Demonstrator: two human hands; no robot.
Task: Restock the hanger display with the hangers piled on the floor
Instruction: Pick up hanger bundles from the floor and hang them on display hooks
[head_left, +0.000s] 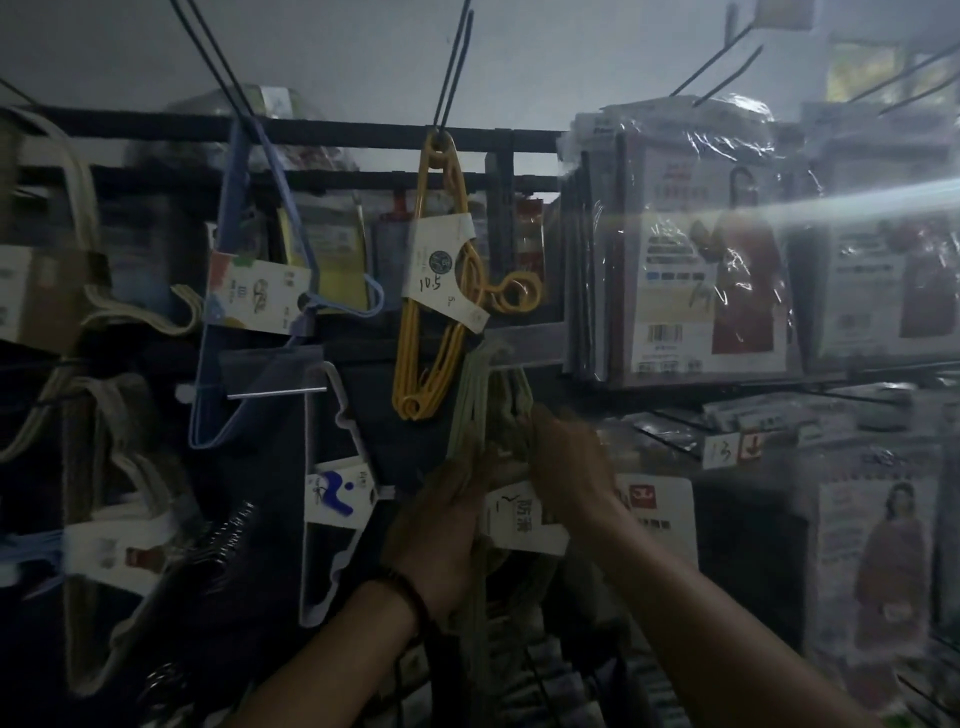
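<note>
We hold the green hanger bundle (467, 410) with both grips. The left grip (441, 525) is clamped round its lower part, touching the white label (519, 519). The right grip (571, 467) is closed on the upper part, just above and to the right. The bundle's top reaches the display peg above the right grip, but blur hides whether it is seated.

Directly above the left grip hang the yellow hangers (415, 374). The white hanger (307, 441) hangs just left of it, and the blue hangers (234, 197) up and left.

We judge restocking partly done: several pegs carry stock, and this bundle is not yet confirmed hung. The floor pile is out of view, so the remainder cannot be stated.
</note>
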